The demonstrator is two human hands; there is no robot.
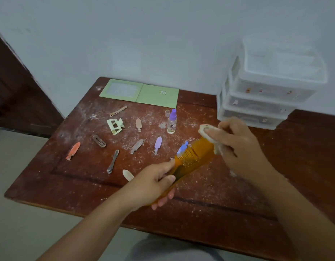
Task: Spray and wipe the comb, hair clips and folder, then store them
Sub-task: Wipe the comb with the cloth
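Note:
My left hand (153, 182) grips the handle of an orange comb (193, 159), held tilted above the table. My right hand (236, 142) holds a white cloth (207, 131) pressed against the comb's far end. Several hair clips lie scattered on the dusty wooden table (209, 193): an orange clip (73, 150), a green claw clip (115, 125), a purple clip (158, 143) and a blue clip (182, 148) just behind the comb teeth. A small spray bottle (171, 123) with a purple nozzle stands upright, its cap (167, 113) beside it. An open green folder (140, 92) lies at the back.
A clear plastic drawer unit (266, 91) with three drawers stands at the back right against the white wall. White dust covers the table top. The table's left and near edges drop off to a pale floor.

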